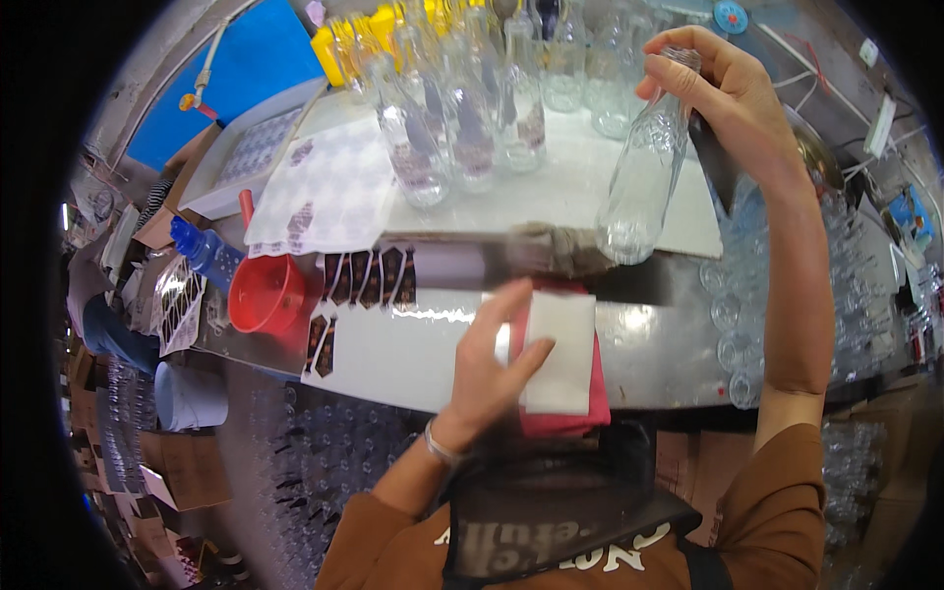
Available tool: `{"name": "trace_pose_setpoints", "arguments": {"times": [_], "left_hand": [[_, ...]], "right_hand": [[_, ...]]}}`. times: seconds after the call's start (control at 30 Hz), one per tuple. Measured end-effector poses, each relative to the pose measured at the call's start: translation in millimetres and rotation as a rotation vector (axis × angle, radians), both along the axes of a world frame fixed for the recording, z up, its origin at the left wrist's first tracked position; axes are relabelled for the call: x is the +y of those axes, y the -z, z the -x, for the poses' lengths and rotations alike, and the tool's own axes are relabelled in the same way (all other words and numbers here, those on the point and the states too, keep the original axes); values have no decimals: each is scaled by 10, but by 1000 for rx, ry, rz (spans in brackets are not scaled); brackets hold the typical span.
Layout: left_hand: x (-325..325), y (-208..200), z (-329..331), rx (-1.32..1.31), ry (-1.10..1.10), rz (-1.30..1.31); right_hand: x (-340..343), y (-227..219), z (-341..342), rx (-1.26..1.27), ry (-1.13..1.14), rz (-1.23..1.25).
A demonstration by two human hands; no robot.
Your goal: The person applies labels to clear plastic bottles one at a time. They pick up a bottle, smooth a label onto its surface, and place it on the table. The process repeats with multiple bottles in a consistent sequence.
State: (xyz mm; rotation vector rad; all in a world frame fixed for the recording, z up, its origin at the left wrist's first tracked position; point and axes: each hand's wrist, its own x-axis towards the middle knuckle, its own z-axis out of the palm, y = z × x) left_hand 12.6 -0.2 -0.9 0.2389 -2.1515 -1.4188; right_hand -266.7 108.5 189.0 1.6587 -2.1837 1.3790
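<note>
My right hand [723,93] is closed round the neck of a clear glass bottle [644,167]. The bottle hangs slightly tilted, its base over the front edge of the raised white work surface. My left hand [492,359], a bit blurred, has its thumb and fingers apart and holds nothing that I can see. It is beside a white pad [565,359] lying on a pinkish-red cloth [560,425]. Left of it, several dark patterned tie-shaped labels [369,277] hang in a row along the ledge, with more labels [320,344] lower on the table.
Several clear bottles with printed labels [418,147] stand on the raised surface, beside a sheet of decals [329,187]. A red container [265,295] and blue bottle [206,246] are at left. Many glass bottles [777,295] crowd the right side. A folded grey-brown cloth [560,249] lies centrally.
</note>
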Motion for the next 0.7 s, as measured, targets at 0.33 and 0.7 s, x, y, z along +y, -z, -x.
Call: {"name": "trace_pose_setpoints", "arguments": {"times": [0.33, 0.7], "left_hand": [[315, 321, 149, -93, 250, -620], [344, 357, -14, -164, 142, -332]], "right_hand": [[89, 1373, -718, -495, 55, 8], [935, 2125, -1873, -756, 130, -81]]}}
